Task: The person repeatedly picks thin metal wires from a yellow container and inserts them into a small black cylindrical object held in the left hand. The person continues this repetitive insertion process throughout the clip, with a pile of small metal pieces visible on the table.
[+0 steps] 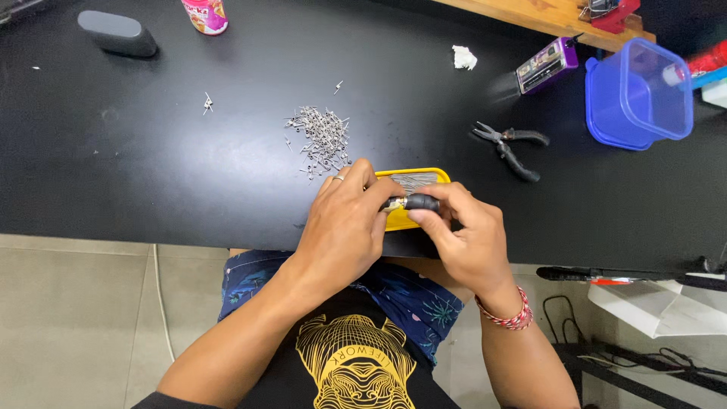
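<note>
A small black cylindrical piece [419, 202] with a lighter metal tip at its left end is held just below the centre of the frame, pinched between the fingers of both hands. The left hand [344, 223] is closed around the metal tip, a ring visible on one finger, while the right hand [462, 235] is clasped on the black end with thumb and fingertips — a red and white braided bracelet [506, 314] is worn on that wrist. Directly behind the hands a shallow yellow tray [401, 220] holding thin metal pins is set at the near edge of the black table [151, 167], partly hidden by the fingers. A loose heap of small metal pins [324, 140] is spread just above and to the left of the tray, with a few strays scattered further left. Black-handled pliers [509, 148] lie to the upper right of the hands, well apart from them. At the upper right of the frame a blue plastic tub [636, 95] is seen, with a small purple device [547, 65] beside it — and a grey oblong object [117, 33] rests at the upper left.
</note>
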